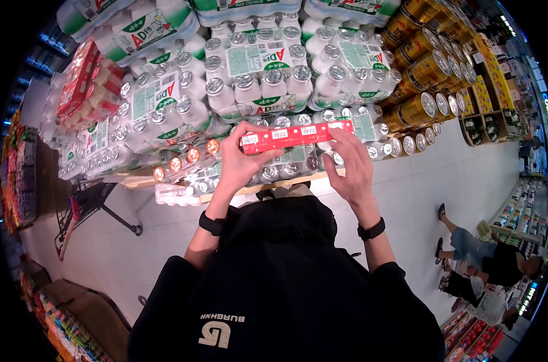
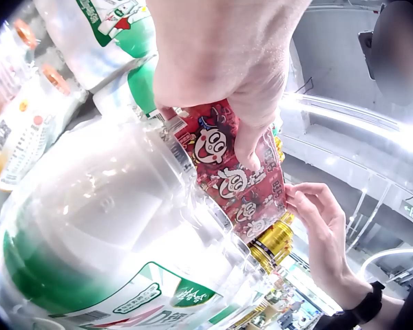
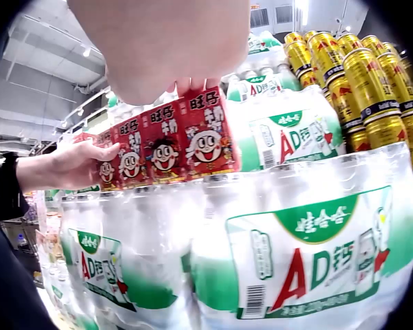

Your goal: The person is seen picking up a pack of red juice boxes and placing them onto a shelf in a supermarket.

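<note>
A red shrink-wrapped pack of milk cartons (image 1: 298, 136) is held level between both hands, in front of stacked white bottles. My left hand (image 1: 241, 155) grips its left end, thumb along the near side and fingers behind. At the other end, my right hand (image 1: 351, 169) pinches the pack with its fingertips near the top edge. Cartoon faces cover the carton fronts (image 3: 162, 155) in the right wrist view. Seen from the left wrist, the pack (image 2: 230, 172) runs from my left hand (image 2: 220, 62) to the fingertips of my right hand (image 2: 323, 230).
Wrapped packs of white drink bottles (image 1: 259, 78) are piled ahead, with another red pack (image 1: 78, 81) on the left stack. Gold cans (image 1: 428, 72) stand to the right. A shopping cart (image 1: 90, 211) is at left on the pale floor (image 1: 406, 205); people (image 1: 491, 250) are at right.
</note>
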{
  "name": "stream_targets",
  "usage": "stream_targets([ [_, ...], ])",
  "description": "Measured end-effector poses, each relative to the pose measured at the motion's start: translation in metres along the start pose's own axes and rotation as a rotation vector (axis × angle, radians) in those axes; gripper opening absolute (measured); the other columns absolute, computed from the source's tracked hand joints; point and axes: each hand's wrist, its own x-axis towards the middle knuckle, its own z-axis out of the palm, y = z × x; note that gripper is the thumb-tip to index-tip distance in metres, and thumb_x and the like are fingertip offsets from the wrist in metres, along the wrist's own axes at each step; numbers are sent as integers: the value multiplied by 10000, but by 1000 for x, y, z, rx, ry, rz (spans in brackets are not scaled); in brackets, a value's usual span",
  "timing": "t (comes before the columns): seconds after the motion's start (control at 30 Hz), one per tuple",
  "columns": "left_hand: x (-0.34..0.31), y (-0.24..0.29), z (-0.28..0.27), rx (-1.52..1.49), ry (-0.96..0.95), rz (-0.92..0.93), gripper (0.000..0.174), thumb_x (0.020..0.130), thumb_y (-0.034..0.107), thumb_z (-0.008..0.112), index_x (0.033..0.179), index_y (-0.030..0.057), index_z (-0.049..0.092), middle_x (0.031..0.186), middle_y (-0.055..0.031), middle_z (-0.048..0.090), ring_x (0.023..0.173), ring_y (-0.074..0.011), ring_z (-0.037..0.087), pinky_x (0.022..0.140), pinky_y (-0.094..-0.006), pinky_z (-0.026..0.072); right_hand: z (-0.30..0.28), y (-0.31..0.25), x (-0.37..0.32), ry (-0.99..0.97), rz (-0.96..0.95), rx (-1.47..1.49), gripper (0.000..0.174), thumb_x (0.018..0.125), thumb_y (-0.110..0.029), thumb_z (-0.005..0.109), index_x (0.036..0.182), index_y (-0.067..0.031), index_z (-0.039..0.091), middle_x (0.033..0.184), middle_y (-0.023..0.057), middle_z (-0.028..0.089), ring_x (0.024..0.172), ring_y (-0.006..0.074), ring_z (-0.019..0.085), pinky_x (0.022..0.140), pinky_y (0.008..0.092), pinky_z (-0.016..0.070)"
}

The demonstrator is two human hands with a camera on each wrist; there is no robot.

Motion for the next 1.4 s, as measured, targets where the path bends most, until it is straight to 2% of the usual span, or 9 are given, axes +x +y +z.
stream_targets([
  [0.27, -1, 1, 0, -14, 3, 16, 382, 691, 27, 881, 955, 10, 606, 1003, -99, 723, 915, -131, 681, 818, -292, 548, 2, 4, -6, 78, 29, -6, 402, 769, 2, 744, 1141, -46, 598, 1244, 111, 637, 1148, 315, 604, 967, 441, 492],
  [0.37, -5, 3, 2, 68, 25, 148, 358, 698, 7, 863, 944, 9, 603, 1009, -114, 726, 947, -177, 700, 825, -310, 555, 4, 2, -10, 82, 46, -128, 487, 753, 13, 736, 1215, -73, 609, 1247, 93, 636, 1115, 283, 606, 966, 419, 483],
  [0.53, -32, -6, 5, 313, 65, 425, 353, 573, -113, 745, 871, 32, 626, 1065, -84, 740, 1087, -292, 671, 972, -394, 477, -1, -1, -19, 7, -63, -234, 467, 718, 27, 725, 1165, -101, 676, 1213, 47, 646, 1079, 218, 610, 965, 376, 475],
  [0.8, -49, -20, 5, 370, 33, 474, 297, 663, -82, 775, 888, 51, 632, 1080, -108, 740, 1128, -304, 662, 1004, -447, 474, 6, 0, -47, 1, -99, -166, 449, 693, 44, 719, 1121, -85, 683, 1227, 58, 627, 1035, 224, 621, 911, 377, 482],
  [1.0, -36, -2, 2, 267, 41, 391, 395, 614, -86, 760, 989, 25, 701, 1114, -111, 727, 1121, -287, 663, 984, -392, 483, 14, -10, -48, 346, 195, -143, 562, 745, -5, 791, 1224, -76, 505, 1226, 131, 550, 956, 223, 616, 821, 352, 499],
  [1.13, -20, 5, -1, 163, 2, 308, 336, 678, -52, 780, 993, 27, 695, 1109, -124, 722, 1072, -291, 677, 968, -376, 492, 16, -21, -50, 218, 719, 445, 465, 883, -2, 697, 1265, -33, 433, 1261, 148, 491, 936, 193, 642, 722, 293, 542],
  [1.23, -19, 7, -2, 109, -29, 260, 350, 679, -41, 794, 1009, 13, 689, 1113, -131, 720, 1075, -299, 674, 968, -377, 493, 20, -45, -33, 333, 809, 661, 404, 927, 7, 629, 1272, -12, 418, 1205, 154, 524, 955, 195, 648, 724, 321, 567],
  [1.37, -23, 10, 1, 321, -88, 550, 351, 687, -20, 771, 1026, -4, 681, 1114, -116, 710, 1080, -275, 666, 957, -382, 505, 12, -57, -26, 92, 1269, 1199, 408, 1039, -290, 504, 1325, -13, 414, 1172, 139, 594, 1047, 225, 650, 766, 378, 589],
  [1.4, -23, 20, 1, 420, -140, 669, 340, 699, -6, 758, 1030, -6, 680, 1117, -111, 705, 1081, -269, 664, 952, -383, 509, 6, -56, -26, 21, 1323, 1380, 472, 1053, -394, 436, 1365, -39, 429, 1241, 117, 607, 1098, 212, 640, 875, 388, 560],
])
